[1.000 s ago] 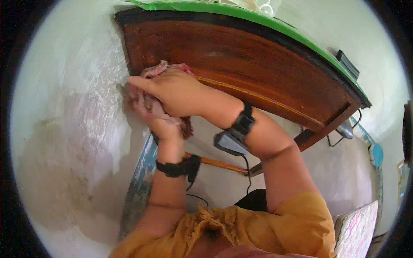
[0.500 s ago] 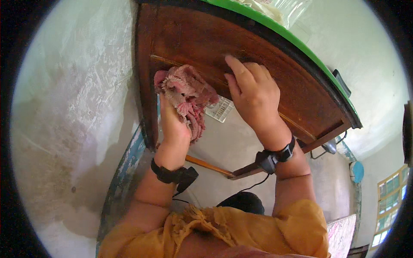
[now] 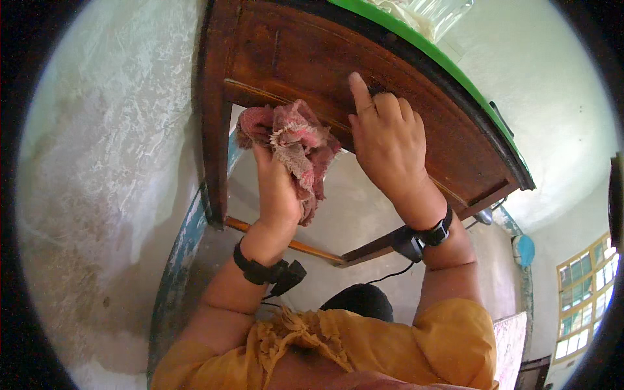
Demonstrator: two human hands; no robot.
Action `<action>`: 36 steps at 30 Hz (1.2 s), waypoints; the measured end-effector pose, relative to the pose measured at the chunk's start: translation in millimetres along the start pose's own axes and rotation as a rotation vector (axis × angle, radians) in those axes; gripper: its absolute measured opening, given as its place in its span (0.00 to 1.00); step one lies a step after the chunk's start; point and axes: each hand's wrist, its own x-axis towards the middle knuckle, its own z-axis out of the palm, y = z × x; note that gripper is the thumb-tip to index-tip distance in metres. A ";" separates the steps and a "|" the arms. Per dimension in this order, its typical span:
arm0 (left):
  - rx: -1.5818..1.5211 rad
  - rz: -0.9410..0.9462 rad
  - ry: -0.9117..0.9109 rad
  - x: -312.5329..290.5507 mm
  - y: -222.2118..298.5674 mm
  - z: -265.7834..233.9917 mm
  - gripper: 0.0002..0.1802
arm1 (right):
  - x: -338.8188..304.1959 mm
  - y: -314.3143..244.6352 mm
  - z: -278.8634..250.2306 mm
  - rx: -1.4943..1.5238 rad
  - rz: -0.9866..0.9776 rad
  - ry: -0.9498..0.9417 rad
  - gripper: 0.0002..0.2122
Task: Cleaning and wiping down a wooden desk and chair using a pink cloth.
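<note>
A worn pink and grey cleaning rag (image 3: 302, 140) is bunched up in my left hand (image 3: 276, 185), its folds hiding most of the fingers. The rag is in front of the lower edge of a dark brown wooden table's front panel (image 3: 312, 52). My right hand (image 3: 390, 133) holds nothing. Its index finger stretches toward the panel while the others bend loosely; whether a fingertip touches the wood I cannot tell. Black straps with small devices circle both wrists.
A green top (image 3: 416, 38) with a black edge covers the table, and a clear glass or plastic item (image 3: 448, 16) stands on it. A peeling wall (image 3: 117, 130) adjoins the table's left side. Below runs a wooden crossbar (image 3: 312, 250). A barred window (image 3: 585, 296) is far right.
My left hand with the rag has shifted slightly right. The right index finger has straightened upward along the panel. The whole view has tilted a little, and the white grille below the panel is now hidden.
</note>
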 end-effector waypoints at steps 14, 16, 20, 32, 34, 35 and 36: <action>0.022 0.056 -0.002 -7.9 3.1 8.6 0.27 | 35.9 25.3 13.9 0.162 -0.208 0.324 0.08; 0.061 -0.025 0.012 -8.7 10.1 11.4 0.25 | 35.8 23.8 11.5 0.153 -0.198 0.323 0.08; 0.016 0.004 -0.009 -6.7 7.5 9.3 0.24 | 37.8 20.4 5.5 0.133 -0.261 0.302 0.07; -0.082 -0.006 -0.024 -6.3 10.6 10.4 0.24 | 50.8 22.3 -10.9 0.114 -0.341 0.210 0.08; -0.105 -0.013 -0.009 -7.0 13.3 15.4 0.23 | 53.0 22.5 -11.2 0.130 -0.363 0.217 0.09; -0.109 -0.011 -0.006 -7.0 13.1 15.8 0.23 | 53.4 23.9 -9.1 0.108 -0.364 0.204 0.09; -0.105 -0.004 -0.008 -6.9 12.6 16.1 0.23 | 53.5 25.4 -7.5 0.085 -0.365 0.191 0.09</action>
